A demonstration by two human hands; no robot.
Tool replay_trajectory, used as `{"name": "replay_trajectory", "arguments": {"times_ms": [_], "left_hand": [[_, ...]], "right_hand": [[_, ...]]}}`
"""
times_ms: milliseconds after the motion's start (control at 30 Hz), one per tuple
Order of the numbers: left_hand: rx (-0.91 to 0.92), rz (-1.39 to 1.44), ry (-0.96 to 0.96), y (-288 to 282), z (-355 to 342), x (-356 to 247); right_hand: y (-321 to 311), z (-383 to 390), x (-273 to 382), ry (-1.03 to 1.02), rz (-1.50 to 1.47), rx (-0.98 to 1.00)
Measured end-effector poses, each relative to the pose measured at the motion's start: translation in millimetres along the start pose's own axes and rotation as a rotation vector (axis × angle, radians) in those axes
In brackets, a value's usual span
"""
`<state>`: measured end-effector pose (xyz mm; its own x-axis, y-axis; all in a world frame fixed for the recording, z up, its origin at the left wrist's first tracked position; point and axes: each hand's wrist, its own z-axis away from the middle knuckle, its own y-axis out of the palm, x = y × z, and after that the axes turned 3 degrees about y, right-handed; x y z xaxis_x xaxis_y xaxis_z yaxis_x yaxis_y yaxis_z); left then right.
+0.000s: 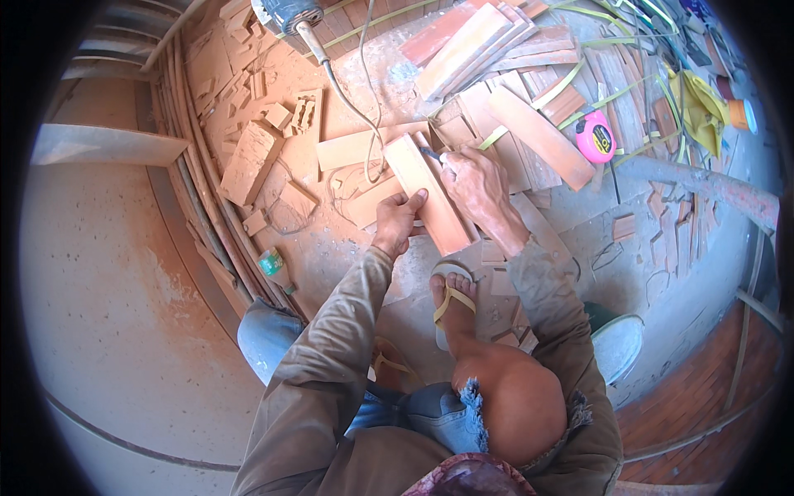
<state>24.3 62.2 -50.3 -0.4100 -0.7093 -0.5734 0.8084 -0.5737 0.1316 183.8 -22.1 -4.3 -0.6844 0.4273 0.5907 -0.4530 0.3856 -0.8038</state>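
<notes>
My left hand (398, 221) grips the long edge of a flat, rectangular orange clay tile (430, 198), with the thumb on its face and the fingers beneath. The tile is held at a slant above the dusty floor. At its far end, my right hand (481, 188) pinches a slim dark pencil-like tool (430, 154), whose tip is near the tile's face. The fingers cover most of that tool, so its exact kind is unclear. Another long tile (542, 136) lies just beyond my right hand, beside a pink tape measure (595, 137).
A blue corded power tool (285, 13) lies at the top, its cable (343, 95) running toward the tiles. Stacked tiles (467, 50) and yellow-green straps crowd the far right. Broken pieces (252, 161), a bottle (271, 263) and long poles (198, 165) lie left.
</notes>
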Motion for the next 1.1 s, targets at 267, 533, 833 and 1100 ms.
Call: {"name": "replay_trajectory", "arguments": {"times_ms": [267, 533, 833, 1100], "left_hand": [[0.001, -0.003, -0.004, -1, 0, -1], [0.004, -0.008, 0.005, 1, 2, -2], [0.006, -0.003, 0.001, 1, 2, -2], [0.006, -0.012, -0.004, 0, 2, -2]], "right_hand": [[-20, 14, 9, 0.043, 0.075, 0.105], [-48, 49, 9, 0.015, 0.121, 0.174], [-67, 79, 14, -0.028, 0.103, 0.182], [-77, 89, 15, 0.037, 0.031, 0.212]]}}
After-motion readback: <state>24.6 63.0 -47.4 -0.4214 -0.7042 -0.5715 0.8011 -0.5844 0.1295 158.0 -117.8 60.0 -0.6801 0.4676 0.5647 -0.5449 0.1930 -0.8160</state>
